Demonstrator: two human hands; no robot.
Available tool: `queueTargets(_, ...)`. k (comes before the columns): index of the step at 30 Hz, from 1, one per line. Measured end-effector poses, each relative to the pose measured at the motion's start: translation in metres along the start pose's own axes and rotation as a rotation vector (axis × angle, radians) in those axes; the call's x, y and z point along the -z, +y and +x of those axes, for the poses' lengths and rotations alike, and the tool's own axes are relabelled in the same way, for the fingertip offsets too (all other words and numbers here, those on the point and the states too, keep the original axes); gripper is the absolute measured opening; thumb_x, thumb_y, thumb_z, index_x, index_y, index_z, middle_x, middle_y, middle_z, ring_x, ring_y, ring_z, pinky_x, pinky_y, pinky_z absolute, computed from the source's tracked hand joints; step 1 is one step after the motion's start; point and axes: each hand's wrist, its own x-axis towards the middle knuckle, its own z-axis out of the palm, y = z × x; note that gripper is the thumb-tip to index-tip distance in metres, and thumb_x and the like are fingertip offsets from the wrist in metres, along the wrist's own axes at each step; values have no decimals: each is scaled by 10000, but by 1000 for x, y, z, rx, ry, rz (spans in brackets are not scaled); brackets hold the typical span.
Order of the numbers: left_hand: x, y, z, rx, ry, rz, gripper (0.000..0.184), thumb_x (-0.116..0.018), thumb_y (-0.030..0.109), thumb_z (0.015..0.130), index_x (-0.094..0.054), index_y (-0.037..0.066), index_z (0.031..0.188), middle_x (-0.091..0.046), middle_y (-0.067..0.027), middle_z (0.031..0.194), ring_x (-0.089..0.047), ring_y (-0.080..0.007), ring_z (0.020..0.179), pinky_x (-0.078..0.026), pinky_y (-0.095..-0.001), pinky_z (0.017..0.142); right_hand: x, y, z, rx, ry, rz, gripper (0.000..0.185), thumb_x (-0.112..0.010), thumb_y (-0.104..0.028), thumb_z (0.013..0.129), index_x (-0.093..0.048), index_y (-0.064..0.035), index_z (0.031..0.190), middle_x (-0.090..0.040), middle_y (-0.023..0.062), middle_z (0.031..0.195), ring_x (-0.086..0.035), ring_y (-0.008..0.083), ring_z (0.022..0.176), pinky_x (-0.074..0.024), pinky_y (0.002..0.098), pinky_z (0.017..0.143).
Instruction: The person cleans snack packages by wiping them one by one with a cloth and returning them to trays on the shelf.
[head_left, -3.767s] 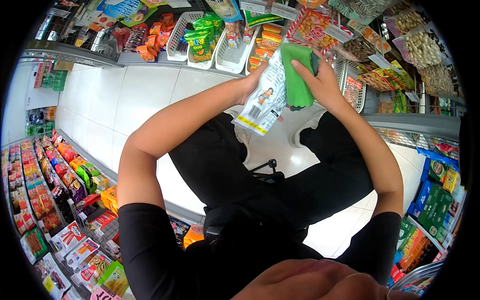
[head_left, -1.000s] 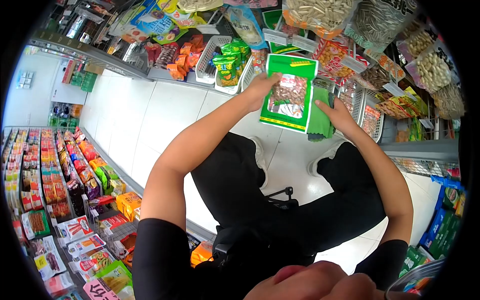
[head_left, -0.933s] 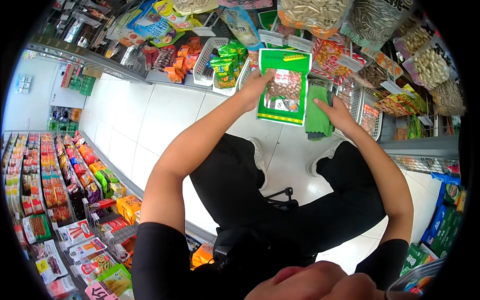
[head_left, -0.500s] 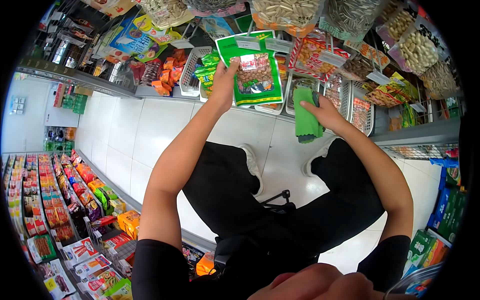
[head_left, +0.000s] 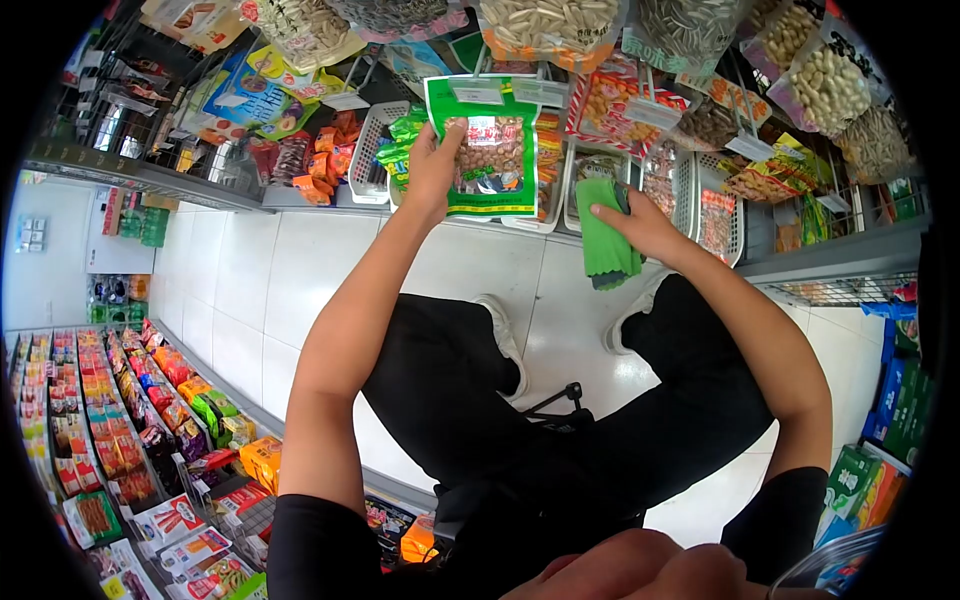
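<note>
My left hand (head_left: 432,172) is closed on the left edge of a green snack bag (head_left: 497,160). A clear window in the bag shows brown nuts or beans. The bag faces me at the shelf front, its top just behind a price tag (head_left: 478,92); whether it hangs from the hook there I cannot tell. In my right hand (head_left: 645,228) is a folded green cloth (head_left: 606,238) with a zigzag-cut edge and a darker underside. The thumb lies on top of the cloth, and most of the fingers are hidden. The cloth is in front of the lower baskets, apart from the bag.
White plastic baskets (head_left: 370,160) of small packs line the bottom shelf. Large bags of seeds (head_left: 553,28) hang above. Metal shelving (head_left: 835,255) stands at my right. Behind me on the left is another snack rack (head_left: 110,430). Pale floor tiles (head_left: 320,265) lie between.
The view has shifted slightly. My left hand and the snack bag are a little farther left, the bag still gripped. My right hand keeps the cloth, nearly unmoved.
</note>
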Motion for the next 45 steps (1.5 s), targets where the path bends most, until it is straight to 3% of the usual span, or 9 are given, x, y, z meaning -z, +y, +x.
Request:
queueTargets(8, -3, -3, 12, -37, 31, 84, 271, -677, 293, 989, -626, 66, 1128, -623, 28, 887, -469, -18, 637, -337, -230, 492, -4, -10, -3, 9, -4, 50, 509, -683, -334, 967, -563, 30, 1302, -710, 157, 1118, -703, 235, 994, -552, 367, 887)
queueTargets(14, -9, -7, 19, -72, 47, 41, 281, -677, 276, 989, -631, 33, 1123, -664, -35, 1007, -588, -79, 847, -477, -275, 718, -1, -14, -6, 31, -3, 57, 491, -687, -321, 967, -570, 29, 1291, -713, 149, 1100, -702, 231, 983, -553, 365, 877)
queueTargets(21, -13, -13, 65, -163, 115, 189, 367, -644, 150, 983, -556, -31, 1290, -665, -91, 1184, -622, -161, 1040, -475, -303, 908, -2, -2, 9, 118, -25, -19, 520, -695, -342, 959, -565, 44, 1282, -716, 167, 1075, -707, 247, 971, -553, 373, 864)
queueTargets(25, -9, -30, 79, -230, 248, 279, 532, -681, 256, 974, -490, -67, 1351, -619, -169, 1286, -590, -225, 1167, -454, -337, 997, 3, -4, 4, 103, 8, -137, 574, -698, -380, 947, -552, 53, 1295, -705, 206, 1097, -701, 291, 999, -544, 388, 881)
queueTargets(28, 11, -46, 77, -167, 155, 453, 649, -725, 345, 934, -477, -75, 1361, -606, -229, 1280, -613, -301, 1152, -495, -376, 970, 8, 5, 1, 149, 6, -327, 579, -683, -400, 944, -553, 47, 1288, -695, 234, 1117, -692, 342, 1025, -538, 421, 894)
queueTargets(35, 50, -79, 72, -237, -221, 731, 434, -711, 326, 931, -659, -40, 1158, -747, -162, 1012, -723, -233, 935, -554, -351, 843, 26, 15, -4, 32, -349, -885, 545, -673, -400, 921, -568, 14, 1260, -672, 274, 1140, -653, 437, 1071, -519, 503, 926)
queueTargets(37, 55, -82, 61, -241, -277, 842, 374, -701, 321, 925, -689, 14, 1139, -749, -163, 1023, -730, -277, 921, -557, -378, 830, 29, 23, -2, 32, -368, -900, 552, -681, -404, 915, -570, 9, 1265, -671, 270, 1152, -651, 428, 1088, -513, 497, 949)
queueTargets(40, 59, -73, 47, -192, -403, 1055, 344, -691, 274, 962, -676, -20, 1140, -733, -132, 983, -699, -204, 899, -548, -330, 805, 34, 29, -1, 32, -360, -928, 537, -683, -405, 916, -574, -1, 1252, -675, 254, 1140, -649, 421, 1085, -507, 487, 955)
queueTargets(45, 84, -65, 39, -111, -409, 1192, 459, -702, 370, 922, -662, 5, 1198, -730, -179, 999, -704, -275, 911, -549, -375, 812, 48, 41, 5, -21, -317, -1000, 551, -706, -421, 896, -613, -16, 1257, -664, 225, 1233, -633, 389, 1158, -500, 474, 996)
